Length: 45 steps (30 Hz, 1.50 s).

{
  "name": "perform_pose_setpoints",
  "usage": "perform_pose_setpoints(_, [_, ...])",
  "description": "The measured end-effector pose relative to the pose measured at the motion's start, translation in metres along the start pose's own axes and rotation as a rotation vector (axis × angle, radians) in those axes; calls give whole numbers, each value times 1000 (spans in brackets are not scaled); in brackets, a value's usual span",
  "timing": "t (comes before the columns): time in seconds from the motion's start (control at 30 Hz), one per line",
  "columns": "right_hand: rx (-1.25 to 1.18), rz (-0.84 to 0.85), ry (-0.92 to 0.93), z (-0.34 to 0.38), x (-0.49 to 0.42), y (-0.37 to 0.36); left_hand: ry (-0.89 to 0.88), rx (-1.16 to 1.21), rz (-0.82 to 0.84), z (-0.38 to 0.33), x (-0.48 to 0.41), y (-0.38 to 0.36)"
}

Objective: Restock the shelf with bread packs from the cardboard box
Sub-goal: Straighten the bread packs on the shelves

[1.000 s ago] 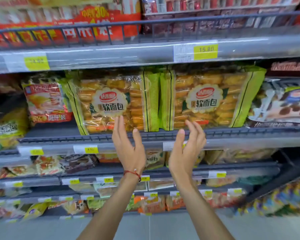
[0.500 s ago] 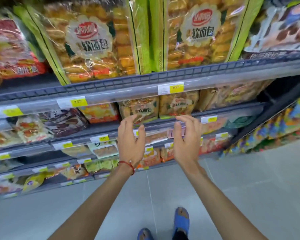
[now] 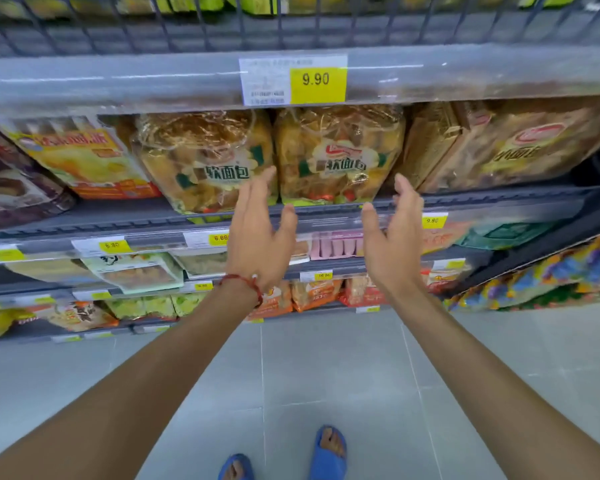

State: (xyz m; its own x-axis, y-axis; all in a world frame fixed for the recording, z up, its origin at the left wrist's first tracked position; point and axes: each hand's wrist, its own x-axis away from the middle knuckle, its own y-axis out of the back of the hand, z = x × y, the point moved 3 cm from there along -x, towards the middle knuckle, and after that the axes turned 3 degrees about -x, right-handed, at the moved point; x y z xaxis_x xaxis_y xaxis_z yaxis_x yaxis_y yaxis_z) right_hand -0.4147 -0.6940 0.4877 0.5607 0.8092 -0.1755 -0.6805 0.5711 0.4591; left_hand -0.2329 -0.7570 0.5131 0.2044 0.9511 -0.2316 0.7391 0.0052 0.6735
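Reaching my empty, spread left hand (image 3: 257, 233) and right hand (image 3: 394, 237) toward a shelved bread pack (image 3: 336, 157), I am seemingly mid-restock, the box unseen.

Two bare hands reach toward a bread shelf.
Left hand (image 3: 257, 237) and right hand (image 3: 392, 244), spread and empty, flank a bread pack (image 3: 336, 157).

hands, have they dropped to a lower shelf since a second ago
Yes. Both the left hand and right hand went down from the green-pack shelf to the bread pack under the 9.90 tag.
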Motion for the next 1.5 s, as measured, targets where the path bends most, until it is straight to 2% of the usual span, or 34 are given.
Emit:
perform_pose_setpoints(0.3, [-138, -18, 65, -45, -62, -32, 17, -77, -209, -1, -37, -56])
perform_pose_setpoints(0.5, [-181, -45, 35, -36, -83, -24, 213, -23, -315, 0, -55, -60])
perform_pose_setpoints(0.67, [-152, -63, 12, -33, -97, -22, 285, -11, -370, -2, -65, -56])
perform_pose_setpoints(0.93, [-172, -120, 4, -31, -97, -20, 310, 55, -475, 0, -72, -52])
perform_pose_setpoints(1.07, [-154, -81, 23, -35, -91, -14, 211, 63, -457, 4, -65, -54])
perform_pose_setpoints(1.27, [-169, -261, 160, -26, -83, 10, 146, 76, -563, -3, -52, -37])
perform_pose_setpoints(1.4, [-222, -333, 161, -15, -93, 13, 199, -38, -596, -14, -62, -28])
perform_pose_setpoints(1.5, [-159, -367, 178, -14, -95, 12, 153, -152, -602, -19, -67, -24])
